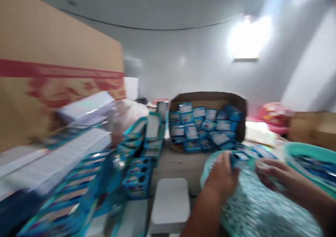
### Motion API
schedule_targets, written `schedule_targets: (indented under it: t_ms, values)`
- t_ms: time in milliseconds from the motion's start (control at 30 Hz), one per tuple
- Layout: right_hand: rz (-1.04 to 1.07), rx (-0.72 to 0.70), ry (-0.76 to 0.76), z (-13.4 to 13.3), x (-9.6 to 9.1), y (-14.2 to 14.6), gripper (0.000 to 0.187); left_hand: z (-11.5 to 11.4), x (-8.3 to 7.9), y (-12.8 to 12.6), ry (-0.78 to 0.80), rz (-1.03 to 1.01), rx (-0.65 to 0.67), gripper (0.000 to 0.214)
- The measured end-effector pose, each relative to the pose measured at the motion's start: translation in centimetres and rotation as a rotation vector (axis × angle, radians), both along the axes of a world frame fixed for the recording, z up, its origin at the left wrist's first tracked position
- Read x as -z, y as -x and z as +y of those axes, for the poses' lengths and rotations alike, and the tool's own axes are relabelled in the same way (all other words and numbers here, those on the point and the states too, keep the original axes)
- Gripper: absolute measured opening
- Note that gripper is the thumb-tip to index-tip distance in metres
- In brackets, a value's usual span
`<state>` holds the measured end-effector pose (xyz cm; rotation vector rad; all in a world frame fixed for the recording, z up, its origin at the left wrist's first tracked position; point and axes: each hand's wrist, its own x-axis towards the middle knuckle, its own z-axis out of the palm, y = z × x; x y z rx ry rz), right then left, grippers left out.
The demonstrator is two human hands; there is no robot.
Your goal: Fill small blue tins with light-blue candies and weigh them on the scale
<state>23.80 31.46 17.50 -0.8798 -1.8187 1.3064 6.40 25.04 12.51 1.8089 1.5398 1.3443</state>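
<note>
My left hand [222, 176] is closed round a small blue box [233, 160] above a teal basin [206, 169]. Heaped in that basin are many small pale-teal pieces [265, 202], too blurred to name. Just to the right, my right hand [274, 172] hovers low over the heap with its fingers curled in. What its fingertips hold, if anything, is smeared by motion. Behind both hands lie some flat blue-and-white boxes [262, 151].
An open carton [207, 97] holds several small blue boxes. On the left stand blue display boxes [138, 177], long white stacks [65, 156] and a tall cardboard box [52, 37]. A white block [171, 200] sits centre front. Another teal basin [296, 149] holds dark-blue items.
</note>
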Motion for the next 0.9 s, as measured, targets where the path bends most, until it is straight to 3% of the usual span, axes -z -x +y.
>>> schedule_targets:
  t_ms: [100, 233, 333, 533, 900]
  values:
    - [0.157, -0.055, 0.169, 0.3, -2.2, -0.5, 0.040, 0.8, 0.1, -0.2, 0.004, -0.028, -0.013, 0.051]
    - [0.414, -0.072, 0.267, 1.8, -4.9, 2.8, 0.036, 1.1, -0.2, 0.5, -0.006, -0.012, -0.004, 0.043]
    - [0.472, -0.069, 0.265, 2.6, -5.7, 5.4, 0.036, 1.0, -0.5, 0.4, 0.009, 0.011, -0.010, 0.044]
    - [0.522, 0.023, 0.176, 2.9, -3.9, 8.5, 0.034, 0.7, -1.0, -0.2, 0.108, 0.017, -0.056, 0.053]
    - [0.412, 0.125, -0.013, 3.4, -2.0, 7.9, 0.027, 1.2, -0.7, -0.2, 0.035, 0.076, -0.019, 0.052]
